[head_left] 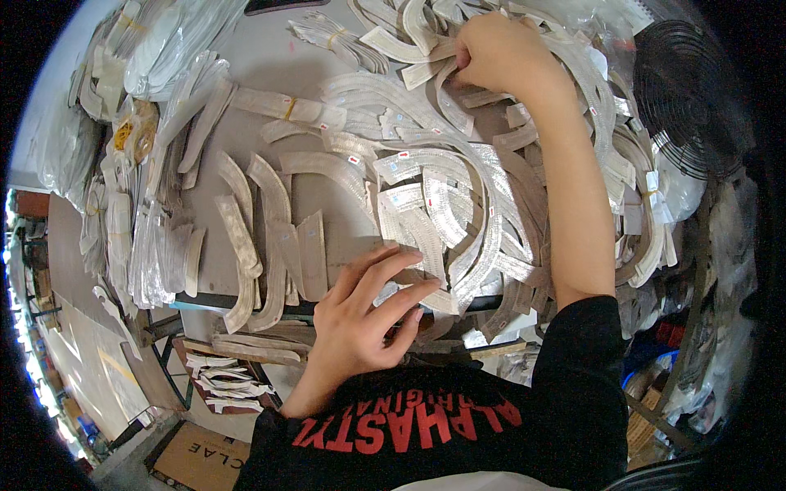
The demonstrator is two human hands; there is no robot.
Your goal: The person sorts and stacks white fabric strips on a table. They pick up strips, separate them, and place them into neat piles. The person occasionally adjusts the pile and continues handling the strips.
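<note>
Across the table lie many curved, light grey, stitched fabric strips (446, 217), several with small red or blue stickers. At the near edge of this pile is my left hand (364, 307), its fingers apart and slightly bent, the tips over the ends of the strips. It holds nothing that I can see. My right hand (503, 61) reaches to the far side of the pile, fingers curled down. A curved fabric strip (447, 102) runs out from under its fingertips, which are partly hidden.
Bundles of strips (151, 221) and clear plastic bags (176, 49) line the left side. Shorter strips (266, 209) lie apart at the left middle. A round black wire guard (679, 98) stands at the far right. Below the table are more strips (225, 380) and a cardboard box (196, 458).
</note>
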